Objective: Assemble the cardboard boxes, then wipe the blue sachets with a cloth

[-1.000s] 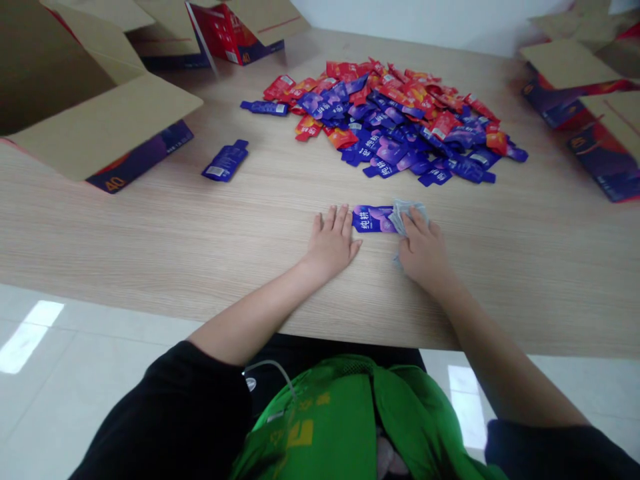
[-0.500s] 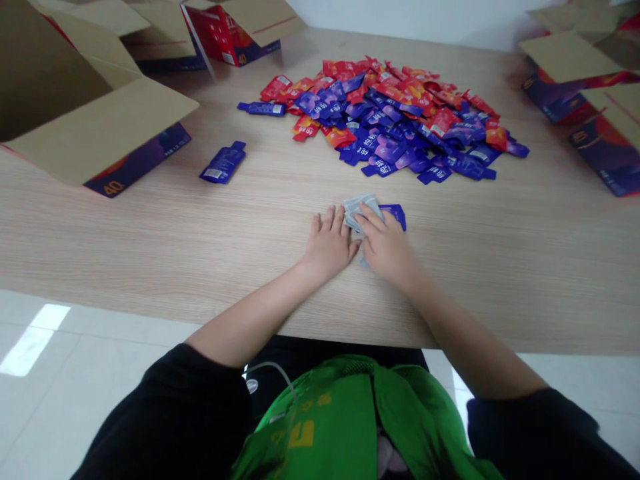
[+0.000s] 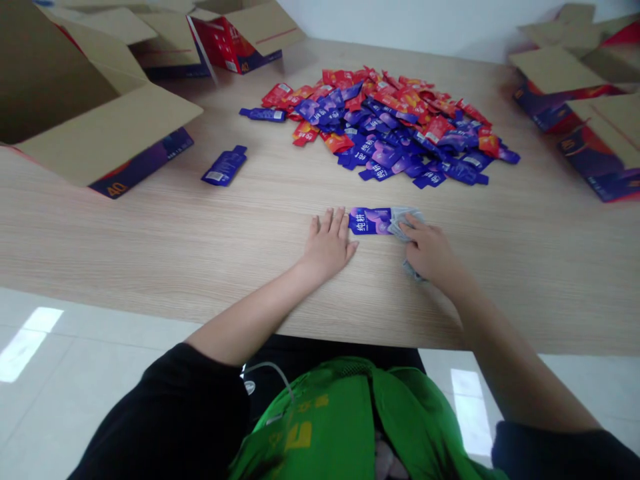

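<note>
A blue-purple pouch [image 3: 370, 221] lies flat on the wooden table [image 3: 150, 253], between my two hands. My left hand [image 3: 329, 245] rests flat with its fingers spread, the fingertips touching the pouch's left end. In my right hand [image 3: 431, 250] is a crumpled grey-white cloth [image 3: 400, 223], pressed on the pouch's right end; part of the cloth sticks out below the palm. Further back spreads a pile of red and blue pouches [image 3: 390, 127]. One single blue pouch [image 3: 225, 166] lies to the left, and another [image 3: 263, 115] is at the pile's left edge.
Open cardboard boxes stand at the left, the nearest [image 3: 115, 133] with its flap over the table. More open boxes [image 3: 600, 147] are at the right edge. A white wall [image 3: 415, 27] runs behind the table.
My right hand has slid to the right with the cloth, uncovering most of the pouch. My left hand has stayed nearly where it was. The view has shifted slightly.
</note>
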The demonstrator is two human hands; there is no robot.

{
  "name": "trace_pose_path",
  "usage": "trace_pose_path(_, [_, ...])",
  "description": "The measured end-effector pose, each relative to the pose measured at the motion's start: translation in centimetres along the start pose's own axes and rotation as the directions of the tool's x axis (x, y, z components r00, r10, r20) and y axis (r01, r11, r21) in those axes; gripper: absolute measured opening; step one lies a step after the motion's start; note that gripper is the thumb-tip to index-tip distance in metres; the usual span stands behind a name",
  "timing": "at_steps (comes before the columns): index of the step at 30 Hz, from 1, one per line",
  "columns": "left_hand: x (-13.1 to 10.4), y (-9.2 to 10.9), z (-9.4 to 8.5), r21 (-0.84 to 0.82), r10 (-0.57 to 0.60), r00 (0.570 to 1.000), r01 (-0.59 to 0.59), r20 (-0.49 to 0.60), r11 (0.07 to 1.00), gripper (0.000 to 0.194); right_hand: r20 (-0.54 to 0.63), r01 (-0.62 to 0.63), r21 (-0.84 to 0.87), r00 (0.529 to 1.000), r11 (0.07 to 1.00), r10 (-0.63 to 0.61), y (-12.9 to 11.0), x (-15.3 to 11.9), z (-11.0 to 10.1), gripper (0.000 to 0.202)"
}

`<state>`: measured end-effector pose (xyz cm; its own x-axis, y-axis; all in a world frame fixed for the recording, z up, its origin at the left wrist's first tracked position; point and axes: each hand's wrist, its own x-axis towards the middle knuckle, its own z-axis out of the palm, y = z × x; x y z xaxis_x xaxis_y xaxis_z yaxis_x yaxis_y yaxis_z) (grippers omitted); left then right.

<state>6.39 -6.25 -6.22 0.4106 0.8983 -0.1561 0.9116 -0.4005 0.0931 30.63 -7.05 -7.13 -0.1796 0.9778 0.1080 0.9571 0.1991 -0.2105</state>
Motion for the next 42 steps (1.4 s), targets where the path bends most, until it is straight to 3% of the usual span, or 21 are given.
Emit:
trace_pose_path(3, [0.0,0.0,0.0,0.004,0.005,1.0,-0.005,-0.004,1.0,0.071,-0.021,-0.022,0.1,0.999,0.995,0.024,-0.5,0.9,-1.1,0.057])
trace_pose_path(6, [-0.1,0.0,0.0,0.001,0.007,1.0,-0.007,-0.019,1.0,0.072,-0.099,0.049,0.152,0.995,0.987,-0.034,-3.0,1.8,-1.5,0.06])
trace_pose_path(10, [-0.1,0.0,0.0,-0.001,0.006,1.0,-0.007,-0.015,1.0,0.07,-0.077,0.169,0.131,0.984,0.977,-0.16,-7.2,2.5,-0.1,0.06])
trace_pose_path(13, [-0.1,0.0,-0.1,-0.003,0.018,1.0,-0.018,-0.003,1.0,0.069,-0.018,0.18,0.1,0.984,0.979,-0.179,-8.3,2.5,1.1,0.06])
trace_pose_path(16, [-0.1,0.0,0.0,-0.011,0.021,1.0,-0.022,-0.006,1.0,0.07,-0.028,0.126,0.076,0.992,0.989,-0.124,-7.4,2.3,1.4,0.057])
trace_pose_path(25, [-0.1,0.1,0.0,-0.009,0.016,1.0,-0.016,0.006,1.0,0.07,-0.107,0.025,0.046,0.994,0.999,-0.02,-1.5,0.2,1.0,0.055])
trace_pose_path(29, [-0.1,-0.3,-0.2,-0.016,0.025,1.0,-0.025,-0.01,1.0,0.069,-0.082,0.013,0.053,0.997,0.998,-0.009,0.3,0.3,0.6,0.054])
trace_pose_path(32, [0.6,-1.0,-1.0,-0.072,0.05,0.995,-0.056,-0.087,0.996,0.061,-0.074,0.01,0.183,0.997,0.983,0.004,1.2,0.7,0.2,0.055])
trace_pose_path(35, [2.2,-1.4,-2.0,-0.213,0.011,0.987,-0.045,-0.159,0.976,0.048,-0.147,-0.004,0.395,0.987,0.919,0.068,1.6,0.8,0.0,0.058])
trace_pose_path(39, [4.7,-0.8,-2.7,-0.258,-0.021,0.989,-0.017,-0.146,0.966,0.05,-0.209,-0.056,0.512,0.96,0.857,0.187,1.8,0.7,-0.1,0.057])
trace_pose_path(42, [5.7,-0.2,-2.3,-0.256,-0.044,0.991,0.01,-0.128,0.967,0.051,-0.179,-0.091,0.525,0.96,0.846,0.215,1.9,0.9,-0.4,0.055])
